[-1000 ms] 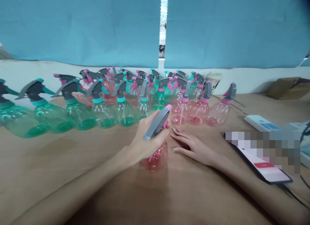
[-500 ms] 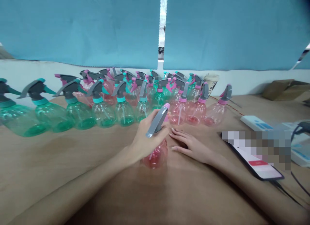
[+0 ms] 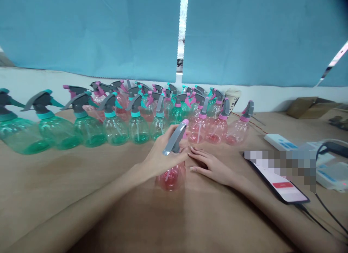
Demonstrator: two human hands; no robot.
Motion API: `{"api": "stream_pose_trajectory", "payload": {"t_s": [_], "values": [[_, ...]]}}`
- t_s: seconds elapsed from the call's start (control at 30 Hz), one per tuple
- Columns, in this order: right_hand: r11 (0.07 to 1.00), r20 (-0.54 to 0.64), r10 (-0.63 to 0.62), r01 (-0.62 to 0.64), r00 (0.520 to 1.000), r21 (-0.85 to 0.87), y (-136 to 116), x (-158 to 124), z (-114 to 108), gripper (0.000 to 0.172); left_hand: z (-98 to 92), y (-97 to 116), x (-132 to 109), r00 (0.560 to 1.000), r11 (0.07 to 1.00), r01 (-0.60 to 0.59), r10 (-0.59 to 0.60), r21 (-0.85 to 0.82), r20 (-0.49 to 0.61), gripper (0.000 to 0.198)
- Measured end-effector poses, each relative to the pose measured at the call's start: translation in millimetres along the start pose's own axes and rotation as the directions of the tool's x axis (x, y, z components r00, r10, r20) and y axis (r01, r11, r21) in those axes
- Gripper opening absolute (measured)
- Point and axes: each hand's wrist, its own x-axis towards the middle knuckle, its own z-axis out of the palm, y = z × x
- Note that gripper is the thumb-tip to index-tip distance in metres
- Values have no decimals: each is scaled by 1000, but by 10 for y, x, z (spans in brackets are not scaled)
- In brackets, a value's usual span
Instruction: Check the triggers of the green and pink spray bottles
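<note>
A pink spray bottle (image 3: 172,176) with a grey trigger head stands on the wooden table (image 3: 81,180) in front of me. My left hand (image 3: 159,156) is wrapped round its neck, just under the trigger. My right hand (image 3: 208,165) lies flat on the table beside the bottle, fingers stretched out and holding nothing. Behind them stand several green spray bottles (image 3: 89,127) in a row on the left and several pink spray bottles (image 3: 217,127) on the right, with more of both colours farther back.
A phone (image 3: 282,182) with a cable lies on the table at the right. Beyond it are a white power strip (image 3: 280,141) and white boxes (image 3: 330,173). A paper cup (image 3: 231,98) stands behind the pink bottles. A cardboard box (image 3: 307,105) sits at the far right, under a blue curtain.
Both hands and the held bottle stay almost where they were. The view has shifted slightly, so things on the right sit a little further left and lower in the picture.
</note>
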Motion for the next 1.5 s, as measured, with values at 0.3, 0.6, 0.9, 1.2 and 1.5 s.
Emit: {"api": "stream_pose_trajectory", "payload": {"t_s": [0.3, 0.6, 0.9, 1.2, 1.5], "values": [[1000, 16, 15, -15, 1000, -16, -38, 8, -12, 66, 36, -18, -5, 1000, 1000, -21, 21, -18, -24, 54], [1000, -5, -3, 3, 1000, -3, 3, -1, 2, 63, 43, -1, -11, 1000, 1000, 8, -8, 3, -30, 53], [1000, -7, -7, 7, 1000, -11, 16, -1, 15, 63, 55, -21, -6, 999, 1000, -16, 16, 16, -47, 57], [1000, -8, 0, 0, 1000, -17, 0, -10, 11, 63, 54, -27, -17, 999, 1000, -20, 20, 12, -38, 56], [1000, -23, -5, 5, 1000, -8, 12, -10, 20, 60, 50, -32, -18, 999, 1000, -25, 25, 19, -47, 62]]}}
